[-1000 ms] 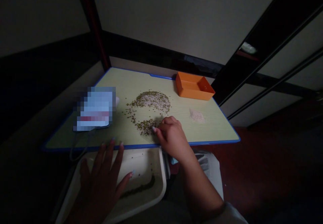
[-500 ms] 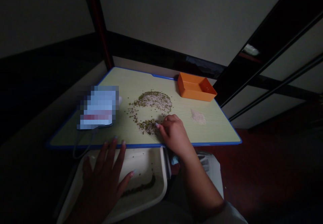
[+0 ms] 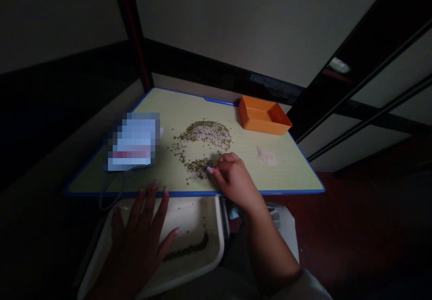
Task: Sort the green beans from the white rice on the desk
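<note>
My right hand (image 3: pixel 234 176) is at the near, smaller heap of green mung beans (image 3: pixel 196 165). Its fingers are curled, thumb toward the forefinger, and whatever they pinch is hidden. Behind it lies a larger heap of white rice grains mixed with mung beans (image 3: pixel 205 133), with loose beans strewn to the left. My left hand (image 3: pixel 141 232) hangs with fingers spread over a white basin (image 3: pixel 218 246) below the table's front edge. A dark band of beans (image 3: pixel 189 249) rests on the basin's floor, with a few single ones apart from it.
An orange open box (image 3: pixel 265 119) stands at the back right of the pale, blue-edged table (image 3: pixel 175 104). A small pile of rice (image 3: pixel 266 155) lies in front of it. On the left is a blurred-out device (image 3: pixel 133 142) with a cable (image 3: pixel 124 185). Walls close in behind.
My right fingers have shifted slightly at the near heap, and a few beans there lie nearer the table's front edge. My left hand stays spread over the basin.
</note>
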A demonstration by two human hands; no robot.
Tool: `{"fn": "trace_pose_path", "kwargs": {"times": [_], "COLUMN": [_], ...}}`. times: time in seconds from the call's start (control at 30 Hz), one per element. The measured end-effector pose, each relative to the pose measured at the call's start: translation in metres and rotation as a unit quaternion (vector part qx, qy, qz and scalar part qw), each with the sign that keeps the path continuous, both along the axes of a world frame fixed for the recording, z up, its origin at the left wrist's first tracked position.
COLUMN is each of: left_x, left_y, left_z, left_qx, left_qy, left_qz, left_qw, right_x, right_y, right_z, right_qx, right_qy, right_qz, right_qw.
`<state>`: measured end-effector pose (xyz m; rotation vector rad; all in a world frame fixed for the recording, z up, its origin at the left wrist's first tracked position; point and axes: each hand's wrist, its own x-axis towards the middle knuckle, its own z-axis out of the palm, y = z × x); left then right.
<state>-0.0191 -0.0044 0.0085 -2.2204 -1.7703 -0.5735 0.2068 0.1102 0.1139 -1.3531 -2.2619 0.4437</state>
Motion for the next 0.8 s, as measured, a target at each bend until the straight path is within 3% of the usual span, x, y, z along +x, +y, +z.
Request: {"fn": "trace_pose_path", "kwargs": {"times": [0.8], "left_x": [-0.0027], "left_y": [0.0015], "left_z": [-0.0036], "left_qx": [0.025], "left_qy": [0.019], "left_qz": [0.000], "left_qw": [1.000], "right_x": [-0.0060], "right_y": [0.0046], "right_z": [-0.0009], "right_qx": [0.011], "right_qy": [-0.012], "right_qz": [0.006], "right_qw": [1.000]}}
